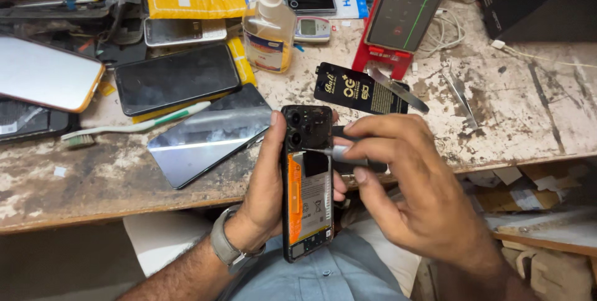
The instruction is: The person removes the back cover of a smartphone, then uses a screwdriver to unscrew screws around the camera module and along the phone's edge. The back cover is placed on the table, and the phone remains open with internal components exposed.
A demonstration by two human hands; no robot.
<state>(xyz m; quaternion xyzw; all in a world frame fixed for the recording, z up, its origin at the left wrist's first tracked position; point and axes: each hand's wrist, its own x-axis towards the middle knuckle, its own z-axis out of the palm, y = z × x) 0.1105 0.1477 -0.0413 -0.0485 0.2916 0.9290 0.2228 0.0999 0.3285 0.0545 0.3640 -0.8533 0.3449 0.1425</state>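
My left hand (264,183) grips an opened phone (308,183) upright over my lap, its back cover off, with the battery and an orange strip showing. My right hand (410,183) holds a small screwdriver (342,153) with a grey and black handle. The thin tip of the screwdriver touches the phone just below the camera block near the top. My left thumb lies along the phone's left edge, and a watch with a grey band sits on that wrist.
On the worn workbench (510,114) lie a glass panel (208,134), a dark phone (176,77), a white toothbrush (134,125), a spray bottle (268,24), a black packet (351,88), metal tweezers (461,99), a pry blade (398,88) and a red stand (401,12).
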